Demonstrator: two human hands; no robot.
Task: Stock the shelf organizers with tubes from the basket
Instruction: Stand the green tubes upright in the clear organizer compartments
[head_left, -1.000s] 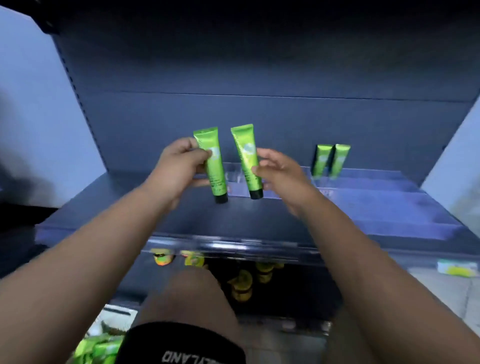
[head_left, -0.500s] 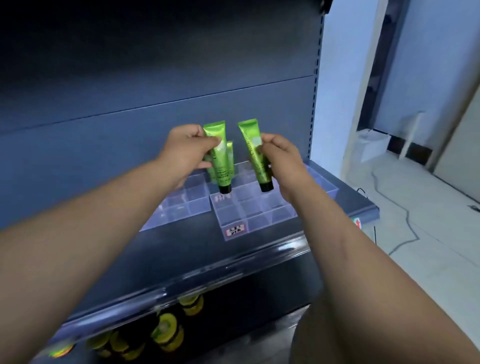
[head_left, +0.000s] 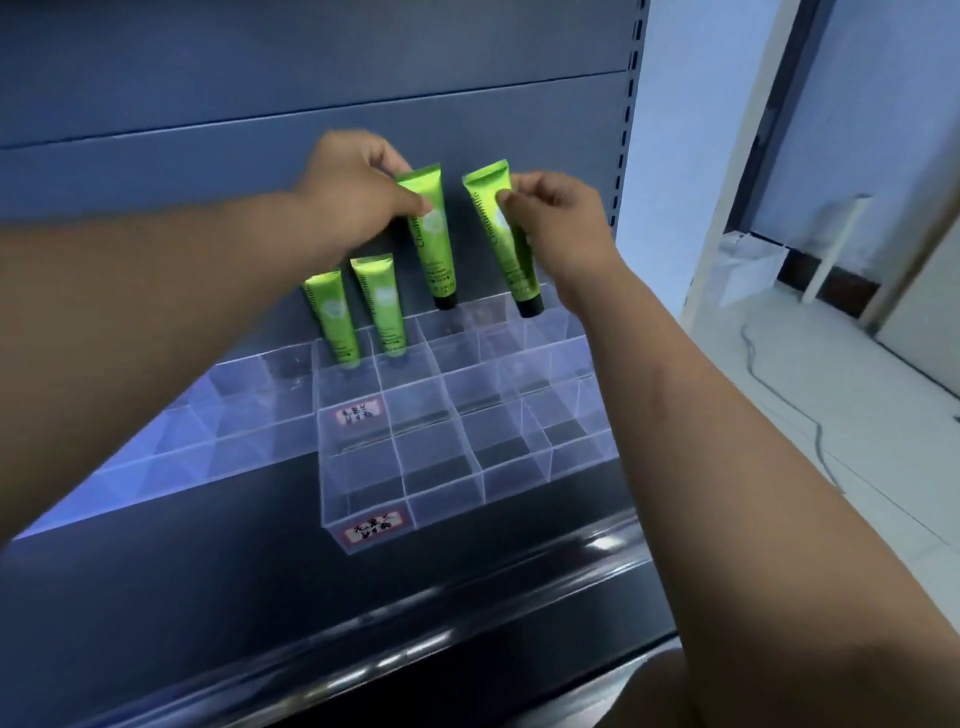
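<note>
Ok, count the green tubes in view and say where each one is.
4. Two stand in the clear organizer's back row: one beside another. The left hand holds one, the right hand another, above that row. None appears hidden.

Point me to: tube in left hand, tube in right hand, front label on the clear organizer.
tube in left hand (head_left: 435, 244), head view, mid body
tube in right hand (head_left: 511, 254), head view, mid body
front label (head_left: 373, 529), head view, label centre

Glossy plastic on matt painted metal

The green tubes (head_left: 435, 244) look smooth and slightly shiny with black caps; the organizer (head_left: 457, 441) is clear, glassy acrylic bearing paper labels (head_left: 373, 527); the shelf (head_left: 208, 597) is dark matt metal with a glossy front edge.
</note>
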